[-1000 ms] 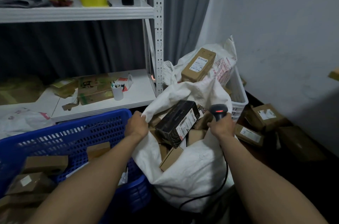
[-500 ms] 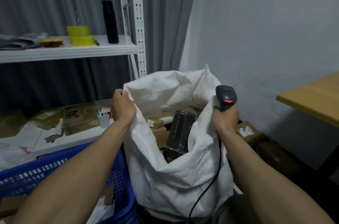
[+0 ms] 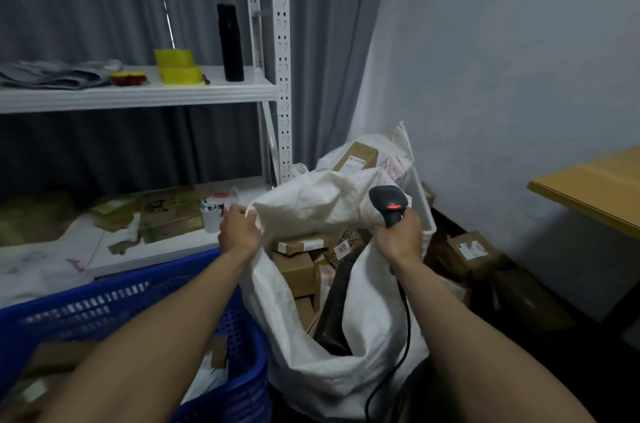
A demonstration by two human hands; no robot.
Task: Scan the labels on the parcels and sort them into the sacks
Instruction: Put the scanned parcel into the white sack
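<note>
Sack (image 3: 360,367): parcels (image 3: 298,266), apparently cardboard.

You've only got one view here — the wide-angle head cam, looking forward and down past your forearms. It sits close over the white sack (image 3: 363,346), which fills mid-frame — blue basket (image 3: 145,305) lower left, shelving (image 3: 138,95) behind, wall right.

Lighting is dim and even, with a cool bluish cast; no light source is in view. The white sack (image 3: 332,329) is the brightest surface, not blown out. Deep shadow fills the floor under the wooden table (image 3: 588,187). A small red glow shows on the scanner (image 3: 389,206). Overall definition is soft. The blue basket (image 3: 138,305) is smeared by blur. Wide-angle distortion stretches both forearms at the lower edge.
</note>
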